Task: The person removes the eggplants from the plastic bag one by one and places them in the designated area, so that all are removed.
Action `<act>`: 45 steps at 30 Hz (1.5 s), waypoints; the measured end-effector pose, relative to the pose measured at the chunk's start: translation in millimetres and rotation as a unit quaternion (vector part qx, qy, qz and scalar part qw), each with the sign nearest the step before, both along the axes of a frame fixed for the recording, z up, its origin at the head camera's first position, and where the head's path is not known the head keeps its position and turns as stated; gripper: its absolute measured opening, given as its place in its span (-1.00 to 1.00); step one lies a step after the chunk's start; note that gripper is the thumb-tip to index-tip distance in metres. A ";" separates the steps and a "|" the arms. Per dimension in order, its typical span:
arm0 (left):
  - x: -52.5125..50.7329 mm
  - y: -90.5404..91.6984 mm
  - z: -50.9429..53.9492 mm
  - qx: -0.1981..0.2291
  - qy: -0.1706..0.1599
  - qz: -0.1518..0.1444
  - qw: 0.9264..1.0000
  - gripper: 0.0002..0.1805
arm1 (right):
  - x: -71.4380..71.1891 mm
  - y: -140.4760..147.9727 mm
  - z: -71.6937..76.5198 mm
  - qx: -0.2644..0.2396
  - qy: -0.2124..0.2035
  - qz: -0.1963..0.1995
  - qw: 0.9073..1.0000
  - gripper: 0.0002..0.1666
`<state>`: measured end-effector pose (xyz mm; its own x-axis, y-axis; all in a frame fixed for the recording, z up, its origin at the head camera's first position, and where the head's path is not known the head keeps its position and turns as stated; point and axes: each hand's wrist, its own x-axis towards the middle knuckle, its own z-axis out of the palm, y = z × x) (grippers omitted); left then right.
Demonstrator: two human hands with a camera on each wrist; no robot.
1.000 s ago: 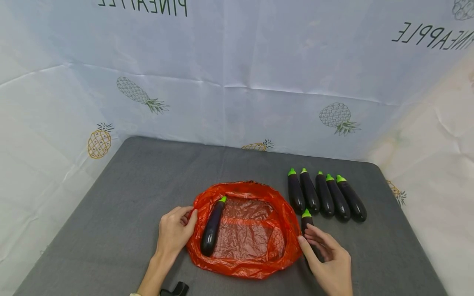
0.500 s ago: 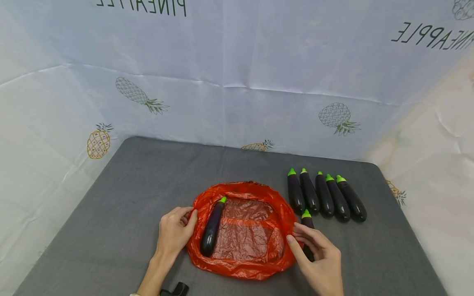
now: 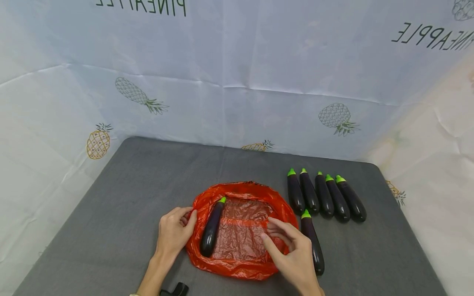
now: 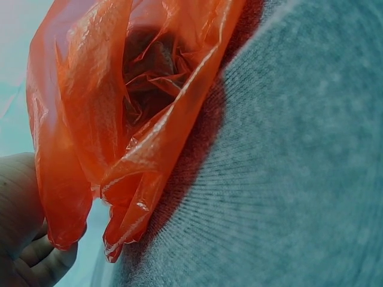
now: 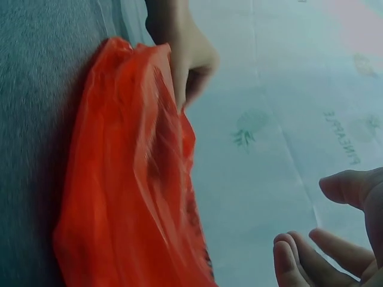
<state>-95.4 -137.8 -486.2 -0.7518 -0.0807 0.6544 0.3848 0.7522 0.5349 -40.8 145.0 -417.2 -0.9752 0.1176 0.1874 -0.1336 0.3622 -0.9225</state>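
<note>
A red plastic bag (image 3: 244,269) lies with its mouth spread wide on the grey table. One eggplant (image 3: 212,230) rests inside, along the bag's left side. My left hand (image 3: 173,232) pinches the left rim between thumb and fingers; in the left wrist view, the bag's edge (image 4: 66,197) sits at those fingers. Over the bag's right part hovers my right hand (image 3: 292,250), fingers loosely bent and apart, holding nothing. In the right wrist view that hand (image 5: 341,245) shows a gap between thumb and fingers. A second eggplant (image 3: 313,244) lies just right of the bag.
Several more eggplants (image 3: 324,195) lie side by side behind and right of the bag, green stems toward the back. A black object (image 3: 179,289) sits at the front edge of view. A pineapple-print cloth (image 3: 237,115) hangs behind the grey table (image 3: 155,168).
My right hand has moved left, from beside the loose eggplant, past the bag's right rim, to above the bag's opening. That eggplant is now uncovered. My left hand stays put.
</note>
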 end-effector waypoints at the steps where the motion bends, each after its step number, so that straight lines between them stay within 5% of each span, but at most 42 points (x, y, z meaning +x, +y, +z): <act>1: 0.0 0.0 0.0 0.000 0.000 0.000 1.000 -0.91 | -1.2 -2.6 -0.9 -0.002 -0.002 0.007 1.000 -0.54; 14: 0.0 0.0 -0.4 -0.003 0.005 -0.003 1.000 -0.91 | -16.5 -36.5 -14.5 -0.043 -0.019 0.067 0.997 -0.55; 24: -0.1 -0.1 -0.8 -0.002 0.004 -0.004 1.000 -0.91 | -23.8 -61.8 -28.3 -0.056 -0.070 0.116 0.989 -0.45; 45: 0.2 1.0 -2.0 -0.008 -0.002 -0.002 1.000 -0.90 | -34.5 -89.1 -50.7 -0.016 -0.094 0.130 0.987 -0.22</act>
<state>-95.3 -136.8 -488.2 -0.7546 -0.0667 0.6528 0.3860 0.7593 0.5239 -75.3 55.9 -467.9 -0.9903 -0.1392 0.0005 -0.0438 0.3083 -0.9503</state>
